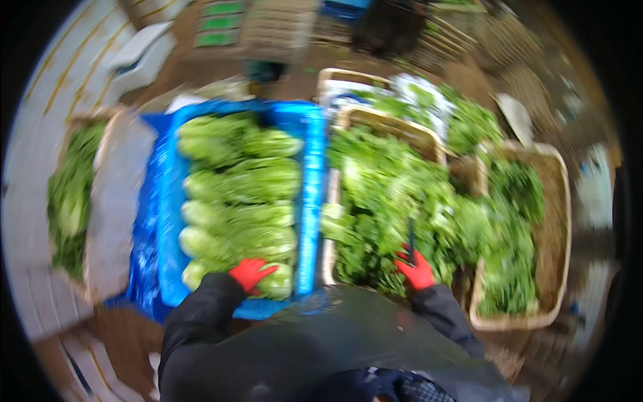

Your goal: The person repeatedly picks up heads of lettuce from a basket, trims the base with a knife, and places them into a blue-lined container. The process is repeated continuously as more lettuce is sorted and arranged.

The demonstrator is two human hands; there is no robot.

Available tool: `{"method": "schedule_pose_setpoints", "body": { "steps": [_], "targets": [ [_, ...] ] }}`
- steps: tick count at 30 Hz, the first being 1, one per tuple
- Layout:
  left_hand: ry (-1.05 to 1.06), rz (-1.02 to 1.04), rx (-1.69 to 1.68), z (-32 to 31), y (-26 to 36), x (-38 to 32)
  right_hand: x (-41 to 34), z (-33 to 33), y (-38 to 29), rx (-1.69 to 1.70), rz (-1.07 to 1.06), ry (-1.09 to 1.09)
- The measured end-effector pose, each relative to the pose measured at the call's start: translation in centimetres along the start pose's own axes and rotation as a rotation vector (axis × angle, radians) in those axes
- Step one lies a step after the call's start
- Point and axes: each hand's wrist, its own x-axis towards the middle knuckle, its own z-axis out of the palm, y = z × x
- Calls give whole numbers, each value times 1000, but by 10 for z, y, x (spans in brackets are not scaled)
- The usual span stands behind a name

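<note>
Red gloves cover both of my hands. My left hand rests with spread fingers on the nearest leafy green heads, which lie in rows in a crate lined with blue plastic. My right hand grips a dark, narrow tool, perhaps a knife, pointing away from me; blur hides its exact kind. That hand is over a tan plastic crate heaped with loose lettuce-like greens.
Another tan crate with greens stands at the right. A crate with a pale liner and greens is at the left. Beyond are a white foam box, green-filled trays and a dark bin.
</note>
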Motion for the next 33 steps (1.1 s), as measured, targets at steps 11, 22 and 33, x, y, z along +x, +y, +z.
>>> {"method": "schedule_pose_setpoints", "body": {
  "steps": [11, 22, 33],
  "targets": [
    [-450, -129, -101, -21, -12, 28, 2, -113, 52, -46, -287, 757],
    [251, 298, -95, -222, 268, 323, 159, -130, 51, -656, -625, -55],
    [464, 664, 808, -277, 558, 763, -13, -328, 110, 26, -382, -188]
  ]
}}
